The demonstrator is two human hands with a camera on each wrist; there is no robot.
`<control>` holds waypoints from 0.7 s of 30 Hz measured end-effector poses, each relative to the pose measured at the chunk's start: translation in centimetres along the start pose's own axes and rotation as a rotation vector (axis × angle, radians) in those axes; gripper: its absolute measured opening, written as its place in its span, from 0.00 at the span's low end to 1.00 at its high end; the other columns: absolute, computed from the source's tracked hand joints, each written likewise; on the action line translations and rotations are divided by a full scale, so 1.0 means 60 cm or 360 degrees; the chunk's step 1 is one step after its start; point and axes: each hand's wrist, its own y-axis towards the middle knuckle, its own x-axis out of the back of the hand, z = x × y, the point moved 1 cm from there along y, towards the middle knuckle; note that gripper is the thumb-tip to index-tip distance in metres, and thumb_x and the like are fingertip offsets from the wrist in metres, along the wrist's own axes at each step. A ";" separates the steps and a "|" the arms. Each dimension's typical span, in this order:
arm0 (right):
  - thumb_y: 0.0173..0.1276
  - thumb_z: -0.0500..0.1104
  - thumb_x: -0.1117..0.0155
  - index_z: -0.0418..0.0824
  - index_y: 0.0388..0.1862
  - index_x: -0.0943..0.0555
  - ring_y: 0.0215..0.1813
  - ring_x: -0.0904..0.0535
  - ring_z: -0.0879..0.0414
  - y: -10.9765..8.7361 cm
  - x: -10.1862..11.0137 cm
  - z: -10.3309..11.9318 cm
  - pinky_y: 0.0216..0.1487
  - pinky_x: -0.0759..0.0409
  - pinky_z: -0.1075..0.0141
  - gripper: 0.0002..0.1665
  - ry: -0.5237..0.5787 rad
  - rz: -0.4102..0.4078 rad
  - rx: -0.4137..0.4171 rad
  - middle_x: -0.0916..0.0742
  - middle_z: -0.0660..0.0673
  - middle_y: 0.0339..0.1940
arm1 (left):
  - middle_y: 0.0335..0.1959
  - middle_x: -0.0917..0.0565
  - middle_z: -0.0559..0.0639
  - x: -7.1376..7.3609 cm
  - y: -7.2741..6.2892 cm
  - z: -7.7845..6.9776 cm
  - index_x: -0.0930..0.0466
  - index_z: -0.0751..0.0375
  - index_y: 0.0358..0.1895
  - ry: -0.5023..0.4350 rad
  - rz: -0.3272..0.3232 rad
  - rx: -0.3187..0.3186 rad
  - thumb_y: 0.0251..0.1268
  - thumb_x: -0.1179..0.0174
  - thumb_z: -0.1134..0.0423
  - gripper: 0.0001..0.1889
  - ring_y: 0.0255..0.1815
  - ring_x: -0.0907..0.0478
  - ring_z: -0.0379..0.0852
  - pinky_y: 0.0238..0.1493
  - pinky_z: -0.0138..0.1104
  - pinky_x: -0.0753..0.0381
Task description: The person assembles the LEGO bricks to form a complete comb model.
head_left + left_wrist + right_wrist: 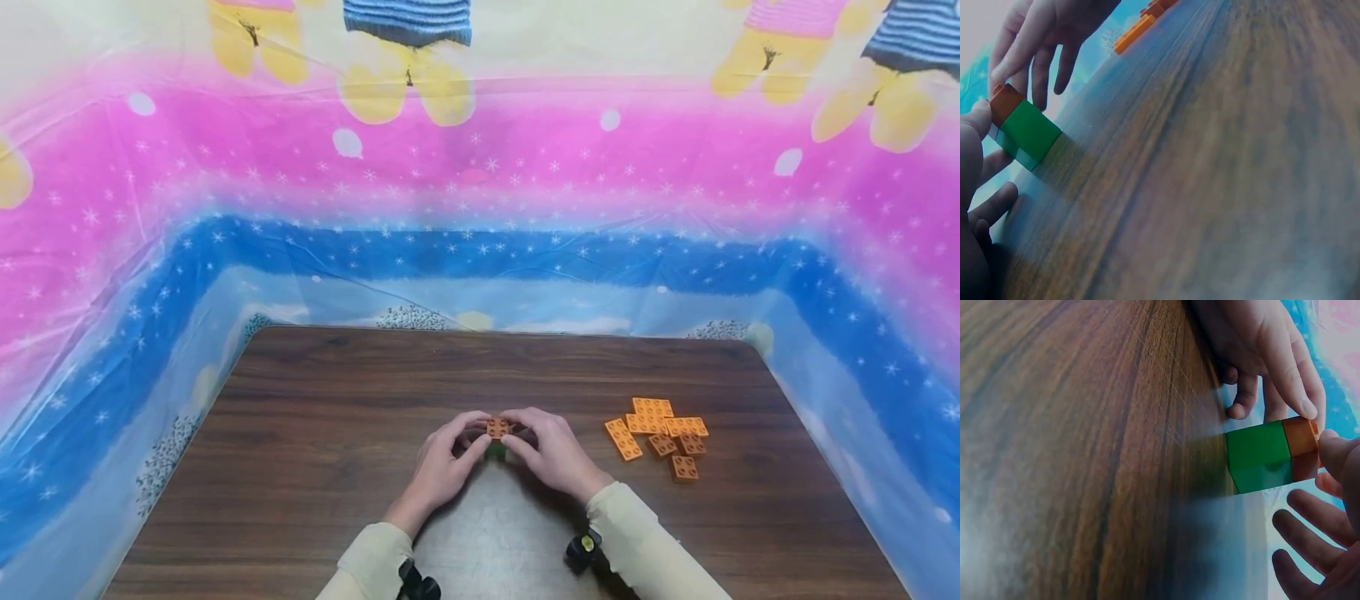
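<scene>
I watch the left hand (442,465) and right hand (557,454), grips narrowed, pinch a brown stud-topped toy brick (497,428) atop a green block (1260,459), seemingly resting on the table (337,400) midway between its side edges.

Four long orange bricks (623,439) and three small orange-brown bricks (684,468) lie in one group on the single surface (337,400), seven pieces there. Two more pieces, one green block (1260,457) and one small orange-brown brick (497,428), are between two hands (551,452); two black gadgets (582,550) show at the wrists.
</scene>
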 end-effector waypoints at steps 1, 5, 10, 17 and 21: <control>0.77 0.48 0.31 0.45 0.66 0.17 0.56 0.14 0.57 -0.003 0.002 0.000 0.57 0.15 0.55 0.22 -0.0009 -0.0015 -0.0002 0.12 0.50 0.56 | 0.51 0.11 0.37 0.000 0.000 0.000 0.18 0.40 0.62 0.0002 0.0003 0.0002 0.77 0.36 0.52 0.15 0.39 0.20 0.35 0.44 0.36 0.21; 0.76 0.49 0.31 0.45 0.65 0.17 0.59 0.15 0.56 -0.016 0.015 -0.002 0.59 0.16 0.53 0.22 -0.0079 -0.0113 -0.0015 0.13 0.49 0.57 | 0.52 0.11 0.38 0.000 0.000 0.001 0.18 0.42 0.64 0.0005 0.0006 -0.0007 0.78 0.37 0.52 0.15 0.39 0.20 0.35 0.44 0.37 0.21; 0.74 0.48 0.28 0.43 0.63 0.16 0.58 0.15 0.55 -0.039 0.035 -0.008 0.58 0.15 0.53 0.22 -0.0215 -0.0250 -0.0020 0.12 0.48 0.55 | 0.52 0.11 0.38 -0.001 0.001 0.002 0.17 0.45 0.64 0.0002 0.0015 -0.0003 0.79 0.38 0.52 0.16 0.40 0.20 0.35 0.45 0.37 0.20; 0.72 0.48 0.26 0.41 0.62 0.15 0.59 0.16 0.50 -0.071 0.058 -0.020 0.59 0.17 0.48 0.24 -0.0384 -0.0300 -0.0133 0.13 0.47 0.56 | 0.52 0.11 0.36 -0.001 -0.001 0.003 0.18 0.46 0.65 0.0002 0.0035 0.0030 0.79 0.38 0.52 0.17 0.41 0.20 0.34 0.46 0.37 0.21; 0.69 0.48 0.23 0.39 0.62 0.16 0.59 0.17 0.45 -0.088 0.073 -0.029 0.59 0.19 0.44 0.26 -0.0480 -0.0324 -0.0203 0.13 0.43 0.56 | 0.52 0.11 0.36 -0.002 -0.001 0.003 0.18 0.44 0.65 -0.0001 0.0035 0.0044 0.78 0.38 0.52 0.17 0.41 0.20 0.34 0.46 0.37 0.21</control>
